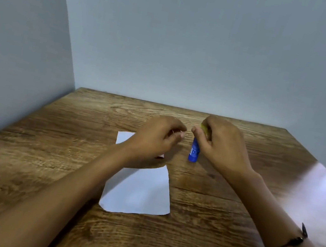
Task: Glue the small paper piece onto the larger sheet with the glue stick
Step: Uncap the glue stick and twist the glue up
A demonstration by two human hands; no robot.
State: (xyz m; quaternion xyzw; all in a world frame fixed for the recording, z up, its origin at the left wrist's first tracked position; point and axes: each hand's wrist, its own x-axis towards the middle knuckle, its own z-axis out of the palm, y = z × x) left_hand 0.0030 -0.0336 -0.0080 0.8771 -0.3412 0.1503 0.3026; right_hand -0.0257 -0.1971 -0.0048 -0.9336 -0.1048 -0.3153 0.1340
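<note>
A white sheet of paper (139,191) lies flat on the wooden table (218,209), partly covered by my left forearm. A blue glue stick (194,152) with a yellow cap stands upright just right of the sheet, and my right hand (221,146) grips its top. My left hand (155,139) hovers over the sheet's far end with fingers loosely curled; nothing shows between them. A tiny pinkish corner, possibly the small paper piece (161,156), peeks out under my left hand; the rest is hidden.
Grey walls close off the table at the back and the left. The table's right edge runs diagonally at the right. A dark cord bracelet (286,245) sits on my right wrist.
</note>
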